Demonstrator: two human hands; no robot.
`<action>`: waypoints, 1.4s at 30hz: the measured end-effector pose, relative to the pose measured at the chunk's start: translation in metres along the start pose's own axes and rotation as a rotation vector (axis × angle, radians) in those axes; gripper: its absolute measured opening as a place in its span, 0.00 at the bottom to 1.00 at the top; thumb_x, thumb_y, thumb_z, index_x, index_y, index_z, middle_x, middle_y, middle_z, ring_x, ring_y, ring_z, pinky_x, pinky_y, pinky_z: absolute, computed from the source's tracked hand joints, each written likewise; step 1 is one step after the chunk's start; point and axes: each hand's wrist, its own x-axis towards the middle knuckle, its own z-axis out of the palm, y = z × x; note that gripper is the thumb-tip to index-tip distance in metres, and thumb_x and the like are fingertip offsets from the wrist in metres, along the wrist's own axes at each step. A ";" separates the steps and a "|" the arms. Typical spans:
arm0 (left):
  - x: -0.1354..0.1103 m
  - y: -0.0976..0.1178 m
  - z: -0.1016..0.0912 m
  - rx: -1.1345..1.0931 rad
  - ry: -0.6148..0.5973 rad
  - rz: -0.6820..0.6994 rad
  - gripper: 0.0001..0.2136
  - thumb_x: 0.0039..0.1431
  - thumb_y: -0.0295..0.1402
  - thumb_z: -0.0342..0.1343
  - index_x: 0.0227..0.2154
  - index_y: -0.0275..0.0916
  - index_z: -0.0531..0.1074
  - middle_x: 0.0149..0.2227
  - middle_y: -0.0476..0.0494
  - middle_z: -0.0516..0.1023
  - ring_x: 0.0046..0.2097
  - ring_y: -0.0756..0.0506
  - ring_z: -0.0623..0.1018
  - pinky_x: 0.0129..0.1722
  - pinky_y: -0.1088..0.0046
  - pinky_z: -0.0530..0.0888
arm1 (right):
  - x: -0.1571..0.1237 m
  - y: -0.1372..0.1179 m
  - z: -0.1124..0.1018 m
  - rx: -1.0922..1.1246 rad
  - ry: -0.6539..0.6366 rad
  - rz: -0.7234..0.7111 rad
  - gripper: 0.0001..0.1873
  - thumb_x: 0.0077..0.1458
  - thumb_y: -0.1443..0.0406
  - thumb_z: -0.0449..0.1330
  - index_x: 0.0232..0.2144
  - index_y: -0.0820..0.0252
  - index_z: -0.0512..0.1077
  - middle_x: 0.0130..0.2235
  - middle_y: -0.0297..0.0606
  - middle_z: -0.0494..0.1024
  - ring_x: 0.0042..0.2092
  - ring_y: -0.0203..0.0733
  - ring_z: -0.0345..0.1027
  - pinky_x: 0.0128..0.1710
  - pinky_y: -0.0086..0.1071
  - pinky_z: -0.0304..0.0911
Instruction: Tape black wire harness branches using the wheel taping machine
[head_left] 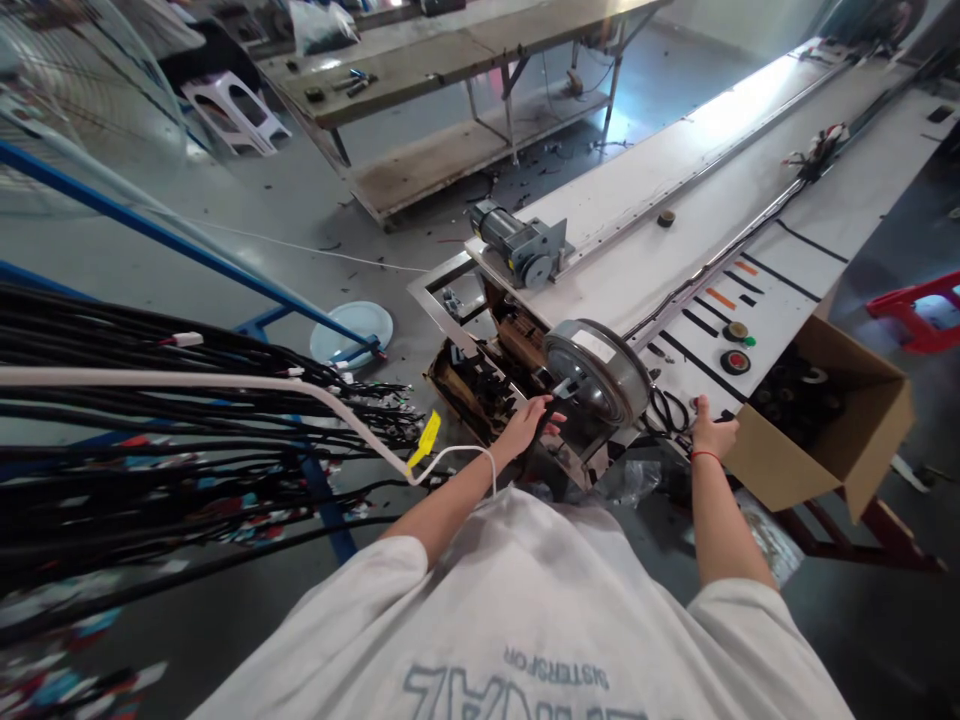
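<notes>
My left hand [534,425] is closed around a black cable, in front of a round metal drum [596,370] at the near end of the long white bench. A pale connector [566,388] sticks out above my fingers towards the drum. At the bench's near edge, my right hand [714,432] is closed with the thumb raised; what it grips, if anything, is hidden. Just left of it lies a loop of black cable [666,410]. Rolls of tape [735,362] rest on the bench beyond my right hand.
A grey motor [506,235] is mounted at the bench's left corner. An open cardboard box [862,430] with dark rolls stands at the right. Bundles of black cables [187,420] hang on a blue rack [187,250] to the left. Behind is a worktable [450,60].
</notes>
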 end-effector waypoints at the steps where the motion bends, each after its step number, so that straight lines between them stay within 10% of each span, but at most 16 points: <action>1: 0.001 0.001 0.001 -0.021 0.033 0.006 0.32 0.62 0.56 0.43 0.58 0.35 0.58 0.39 0.38 0.80 0.30 0.49 0.78 0.35 0.69 0.76 | 0.000 0.000 0.000 0.001 0.001 -0.003 0.40 0.45 0.41 0.62 0.48 0.67 0.64 0.51 0.62 0.71 0.54 0.63 0.65 0.54 0.47 0.60; 13: -0.015 0.038 0.028 0.416 0.174 0.381 0.38 0.64 0.44 0.50 0.69 0.34 0.37 0.39 0.41 0.79 0.40 0.45 0.80 0.45 0.70 0.72 | -0.003 -0.003 -0.002 -0.012 -0.005 0.011 0.41 0.46 0.41 0.62 0.49 0.68 0.64 0.50 0.64 0.72 0.54 0.64 0.66 0.54 0.49 0.60; 20: -0.012 0.049 0.038 0.565 0.309 0.296 0.34 0.64 0.42 0.50 0.68 0.38 0.43 0.46 0.38 0.77 0.39 0.46 0.79 0.45 0.70 0.70 | -0.006 -0.006 -0.004 -0.032 -0.002 0.025 0.43 0.46 0.40 0.62 0.51 0.69 0.64 0.50 0.65 0.72 0.53 0.66 0.66 0.54 0.49 0.60; 28: -0.022 -0.018 0.009 0.556 -0.038 0.106 0.15 0.58 0.44 0.52 0.37 0.36 0.73 0.31 0.44 0.79 0.34 0.45 0.77 0.38 0.70 0.71 | -0.011 -0.011 -0.012 -0.060 -0.055 0.038 0.43 0.46 0.38 0.60 0.50 0.68 0.64 0.50 0.65 0.71 0.54 0.66 0.65 0.53 0.50 0.60; 36: -0.052 -0.055 -0.047 0.781 -0.039 -0.036 0.13 0.49 0.45 0.59 0.25 0.39 0.72 0.24 0.46 0.75 0.32 0.43 0.76 0.35 0.71 0.70 | -0.010 -0.011 -0.011 -0.105 -0.059 0.035 0.43 0.47 0.39 0.59 0.50 0.69 0.63 0.50 0.67 0.71 0.54 0.66 0.66 0.51 0.49 0.62; 42: -0.086 -0.037 -0.064 0.692 0.076 0.094 0.19 0.58 0.51 0.47 0.29 0.40 0.72 0.24 0.47 0.74 0.31 0.44 0.74 0.36 0.71 0.69 | -0.003 -0.003 -0.005 -0.103 -0.045 0.008 0.41 0.47 0.38 0.58 0.48 0.66 0.64 0.50 0.65 0.71 0.54 0.65 0.66 0.50 0.49 0.63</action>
